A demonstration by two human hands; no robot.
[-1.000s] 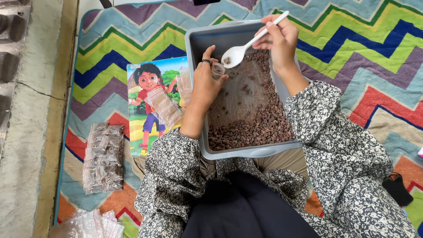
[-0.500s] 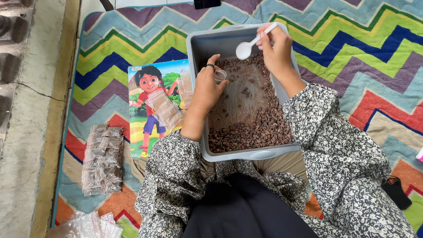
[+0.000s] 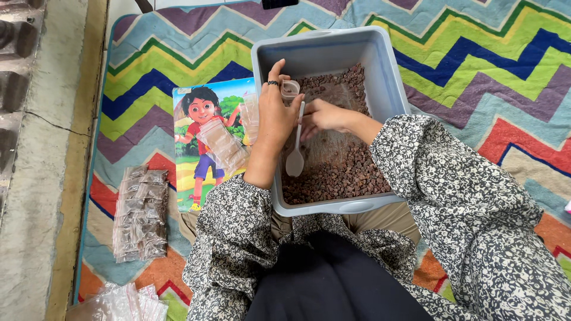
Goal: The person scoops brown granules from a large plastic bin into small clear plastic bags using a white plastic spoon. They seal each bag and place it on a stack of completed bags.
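While we sit cross-legged on the woven zigzag mat (image 3: pixel 476 65), a grey plastic tub (image 3: pixel 324 56) rests against our lap, squarish with rounded corners and smooth walls. It is partly filled with small, dark brown, pebbly granules (image 3: pixel 342 172), heaped rough and uneven toward the near and far sides, with a bare patch of tub floor between.

Our left hand (image 3: pixel 276 116) is raised over the tub's left wall, fingers curled around a small clear plastic pouch (image 3: pixel 289 89) held open at its mouth; a dark ring sits on one finger. Our right hand (image 3: pixel 321 116) reaches in just beside it, fingers pinched on the handle of a white plastic spoon (image 3: pixel 295 156), whose oval bowl hangs down over the granules.

Left of the tub lies a glossy cartoon picture board (image 3: pixel 202 148) with a few limp, clear pouches (image 3: pixel 223 142) on it. Farther left, a flat stack of filled pouches (image 3: pixel 141 214) shows brown contents through crinkled film, and a loose heap of clear pouches (image 3: pixel 128 303) sits at the mat's near corner.
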